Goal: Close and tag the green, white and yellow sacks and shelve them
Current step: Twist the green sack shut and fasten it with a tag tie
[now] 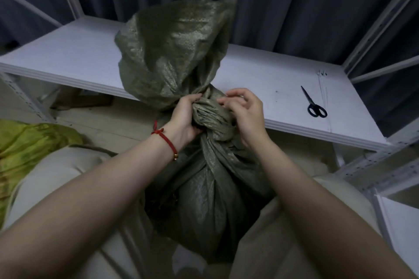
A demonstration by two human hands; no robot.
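green sack [204,188]: stands between the person's knees, neck twisted into a knot, loose top flopping up over the shelf edge
left hand [183,120]: gripping the knot's left side, red string bracelet [166,140] on the wrist
right hand [246,112]: fingers curled, pinching the knot's right side
white shelf [68,56]: scissors [314,104] lying at its right end
yellow sack [25,145]: far left, on the floor

The sack [204,199] stands before the shelf [68,52], scissors [314,103] lying on its right end.
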